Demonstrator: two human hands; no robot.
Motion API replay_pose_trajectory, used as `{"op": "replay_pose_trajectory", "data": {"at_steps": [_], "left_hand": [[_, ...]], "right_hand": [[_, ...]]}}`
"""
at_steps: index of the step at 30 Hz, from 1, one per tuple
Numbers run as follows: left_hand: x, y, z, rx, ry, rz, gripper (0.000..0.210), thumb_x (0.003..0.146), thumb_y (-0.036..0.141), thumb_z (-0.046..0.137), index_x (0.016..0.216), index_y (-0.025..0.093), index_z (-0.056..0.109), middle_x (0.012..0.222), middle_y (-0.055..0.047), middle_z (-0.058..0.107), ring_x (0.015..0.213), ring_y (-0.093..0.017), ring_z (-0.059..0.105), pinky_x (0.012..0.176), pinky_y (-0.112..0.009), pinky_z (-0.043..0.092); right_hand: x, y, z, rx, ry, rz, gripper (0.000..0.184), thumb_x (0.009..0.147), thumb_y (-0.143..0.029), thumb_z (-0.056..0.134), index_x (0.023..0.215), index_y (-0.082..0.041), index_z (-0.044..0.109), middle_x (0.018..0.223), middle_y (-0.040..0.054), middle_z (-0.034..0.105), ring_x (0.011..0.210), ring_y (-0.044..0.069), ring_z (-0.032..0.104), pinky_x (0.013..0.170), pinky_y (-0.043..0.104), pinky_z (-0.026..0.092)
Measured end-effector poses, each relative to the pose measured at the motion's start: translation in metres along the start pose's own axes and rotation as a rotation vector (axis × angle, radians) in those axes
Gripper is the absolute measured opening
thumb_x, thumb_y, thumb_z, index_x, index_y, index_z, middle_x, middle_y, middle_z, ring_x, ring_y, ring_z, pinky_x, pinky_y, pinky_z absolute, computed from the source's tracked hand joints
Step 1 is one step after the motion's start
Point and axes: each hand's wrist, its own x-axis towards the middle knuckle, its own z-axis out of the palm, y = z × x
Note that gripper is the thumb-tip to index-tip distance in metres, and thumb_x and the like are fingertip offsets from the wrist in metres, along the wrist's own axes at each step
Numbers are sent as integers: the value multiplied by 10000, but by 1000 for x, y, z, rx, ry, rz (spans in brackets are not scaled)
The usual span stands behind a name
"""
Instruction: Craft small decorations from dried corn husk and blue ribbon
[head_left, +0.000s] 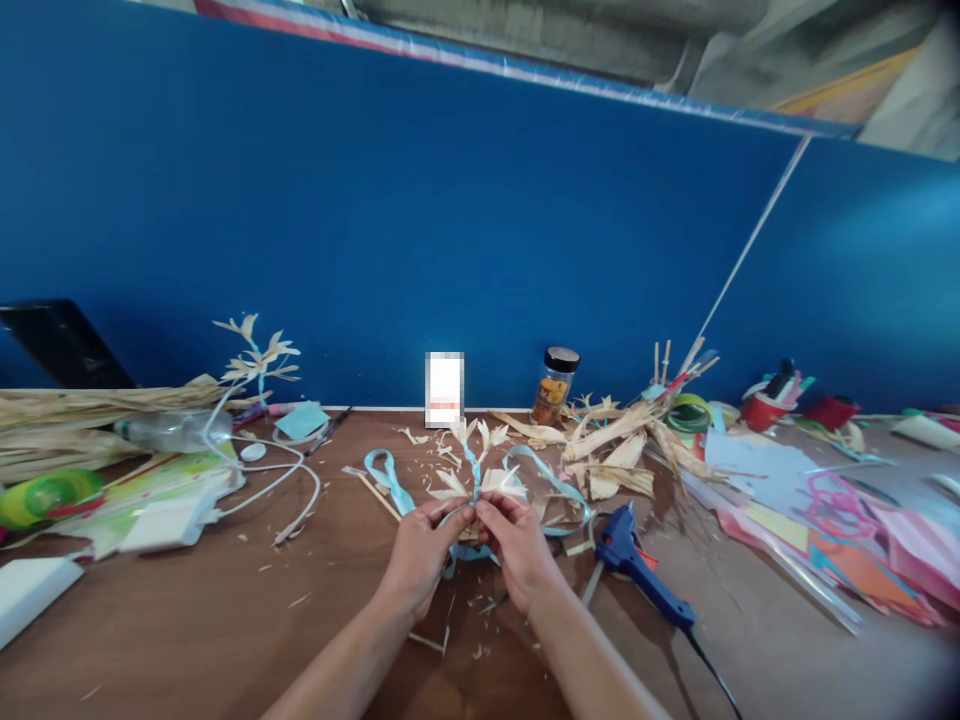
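Between my hands stands a small branch of pale dried-husk leaves [472, 450], its stem wrapped in light blue ribbon. My left hand [431, 545] pinches the lower stem with thumb and fingers. Right beside it, my right hand [514, 535] pinches the same stem, the fingertips of both nearly touching. Loose blue ribbon [390, 480] curls on the table to the left, and another ribbon loop [559, 485] lies to the right. The fingers' undersides are hidden. Just right of my right hand lies a blue glue gun [641, 565] with its cord trailing toward me.
A finished-looking husk branch [259, 360] stands back left near white cables [300, 470] and a power adapter [169, 520]. A black-lidded jar [555, 385] and dried husks [615, 450] are back right. Coloured paper [780, 480] covers the right side. A blue partition [450, 200] rises behind.
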Motion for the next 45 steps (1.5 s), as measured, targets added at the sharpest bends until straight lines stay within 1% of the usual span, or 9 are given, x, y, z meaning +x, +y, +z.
{"op": "replay_pose_trajectory", "data": {"at_steps": [3,8,11,14,19,23,27,32,45], "left_hand": [[0,-1,0,14,42,21,242,630,289,691,803,120,687,688,-31,678,664,-159,596,641,-251,461],[1,-1,-3,283,129,183,190,690,308,634,743,130,676,695,-9,667,706,-158,578,656,-232,442],[0,2,-7,449,196,273,200,720,322,603,690,131,654,652,2,643,657,-147,563,626,-221,431],[-2,5,-10,572,277,357,205,730,322,589,665,134,638,603,8,614,581,-132,541,563,-212,415],[-7,9,-7,642,274,528,148,744,267,575,717,149,660,656,-9,642,617,-140,570,601,-219,428],[-9,9,-6,673,217,620,115,747,209,563,716,151,658,632,-9,629,591,-129,561,578,-209,419],[-10,10,-6,729,198,683,113,747,193,558,740,149,663,581,3,592,537,-112,525,535,-197,395],[-12,12,-6,765,200,743,111,756,190,551,770,150,654,605,-3,601,549,-111,532,549,-200,403],[-13,8,-6,821,136,790,136,805,214,499,734,169,606,630,-9,577,600,-132,543,592,-232,408]], "right_hand": [[0,0,1,-9,-9,4,194,599,-265,733,699,-137,628,564,-36,550,465,51,418,453,168,340],[-3,1,1,-34,-41,-2,201,647,-274,699,778,-158,598,615,-43,538,481,48,417,471,162,350],[-4,2,0,-155,-61,48,220,673,-315,674,795,-161,574,611,-40,528,489,63,436,457,167,351],[-3,-2,-4,-328,28,25,227,699,-361,641,730,-162,536,558,-43,497,483,82,445,425,167,333],[-8,-34,-2,-522,206,-350,194,796,-366,529,851,-180,545,626,-24,527,544,110,487,503,208,409],[-19,-74,13,-864,128,-705,157,809,-257,519,941,-188,571,837,40,598,736,153,554,673,264,452],[-21,-102,27,-1110,-11,-877,149,831,-199,476,929,-198,588,913,56,588,839,172,550,746,286,435],[-14,-98,29,-1307,-80,-815,173,795,-178,518,941,-216,603,854,33,601,740,156,565,656,255,427],[-12,-81,29,-1390,178,-735,132,773,-311,549,738,-221,639,713,20,639,637,152,559,575,242,350]]}}
